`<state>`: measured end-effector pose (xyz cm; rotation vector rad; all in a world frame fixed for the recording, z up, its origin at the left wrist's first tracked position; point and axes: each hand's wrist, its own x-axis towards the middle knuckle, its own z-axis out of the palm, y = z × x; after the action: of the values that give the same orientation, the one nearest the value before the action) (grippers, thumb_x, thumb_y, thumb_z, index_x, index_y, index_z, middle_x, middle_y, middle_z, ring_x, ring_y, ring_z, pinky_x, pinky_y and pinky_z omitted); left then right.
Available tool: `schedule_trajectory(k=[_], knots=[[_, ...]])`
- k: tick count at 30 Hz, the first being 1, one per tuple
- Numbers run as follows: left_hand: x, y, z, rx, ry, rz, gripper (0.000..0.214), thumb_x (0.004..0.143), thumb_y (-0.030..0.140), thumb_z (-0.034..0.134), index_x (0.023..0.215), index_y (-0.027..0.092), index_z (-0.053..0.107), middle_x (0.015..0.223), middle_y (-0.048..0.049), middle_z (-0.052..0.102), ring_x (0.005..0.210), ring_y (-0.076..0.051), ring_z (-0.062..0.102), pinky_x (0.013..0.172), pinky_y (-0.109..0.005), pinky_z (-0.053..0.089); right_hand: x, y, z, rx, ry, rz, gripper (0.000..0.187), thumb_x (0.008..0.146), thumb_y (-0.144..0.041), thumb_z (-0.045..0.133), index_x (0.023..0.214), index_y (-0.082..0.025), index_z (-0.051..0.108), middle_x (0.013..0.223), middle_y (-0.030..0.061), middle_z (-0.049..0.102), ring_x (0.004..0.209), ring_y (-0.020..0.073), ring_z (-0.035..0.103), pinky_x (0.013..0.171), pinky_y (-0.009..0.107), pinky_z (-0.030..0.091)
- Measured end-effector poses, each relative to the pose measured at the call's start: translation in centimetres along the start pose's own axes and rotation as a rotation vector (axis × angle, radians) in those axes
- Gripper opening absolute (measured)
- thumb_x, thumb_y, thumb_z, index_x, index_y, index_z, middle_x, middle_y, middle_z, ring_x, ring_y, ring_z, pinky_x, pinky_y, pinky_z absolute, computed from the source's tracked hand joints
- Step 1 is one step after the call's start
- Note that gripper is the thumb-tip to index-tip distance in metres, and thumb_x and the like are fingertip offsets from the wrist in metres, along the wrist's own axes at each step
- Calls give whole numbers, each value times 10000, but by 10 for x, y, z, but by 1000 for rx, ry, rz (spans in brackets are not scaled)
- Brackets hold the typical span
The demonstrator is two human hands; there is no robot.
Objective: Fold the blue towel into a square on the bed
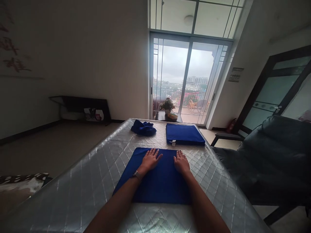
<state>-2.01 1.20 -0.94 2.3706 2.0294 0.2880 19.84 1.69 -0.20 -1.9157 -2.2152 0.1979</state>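
A blue cloth (162,181) lies flat on the table in front of me, roughly rectangular. My left hand (150,159) rests palm down on its upper part, fingers stretched out, with a dark band on the wrist. On the cloth's upper right, my right hand (181,161) lies flat too, fingers extended toward the far edge. Beyond it sits a neat stack of folded blue cloth (186,133) with a small white tag at its near edge. A crumpled blue cloth (143,127) lies to the left of that stack.
The table wears a silvery quilted cover (97,178). A dark armchair (274,158) stands close on the right. Past the far edge are a small table with a potted plant (167,105) and a glass sliding door (187,77). A black rack (85,108) stands by the left wall.
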Motion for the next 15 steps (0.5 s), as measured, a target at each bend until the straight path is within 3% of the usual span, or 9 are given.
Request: schedule_trajectory(k=[6, 13, 15], knots=[[-13, -58, -15, 34, -10, -160, 763, 959, 636, 131, 1511, 139, 304, 1588, -144, 261, 1469, -280, 218, 1195, -455, 156, -2, -2, -3, -11, 6, 0, 624, 983, -370, 207, 1513, -45, 259, 1589, 105, 223, 1476, 192, 149, 1180, 342, 97], [-17, -63, -15, 41, 3, -208, 817, 932, 684, 120, 1517, 140, 286, 1591, -150, 255, 1474, -278, 203, 1196, -437, 148, -3, -5, -8, -99, 99, -79, 612, 958, -321, 252, 1506, -51, 289, 1583, 101, 236, 1479, 185, 130, 1187, 355, 16], [-17, -62, -14, 40, 4, -210, 814, 933, 683, 119, 1516, 142, 292, 1590, -142, 263, 1473, -277, 206, 1197, -435, 146, -1, -6, -8, -94, 75, -88, 608, 960, -316, 241, 1513, -66, 277, 1589, 85, 221, 1479, 170, 121, 1186, 344, 25]])
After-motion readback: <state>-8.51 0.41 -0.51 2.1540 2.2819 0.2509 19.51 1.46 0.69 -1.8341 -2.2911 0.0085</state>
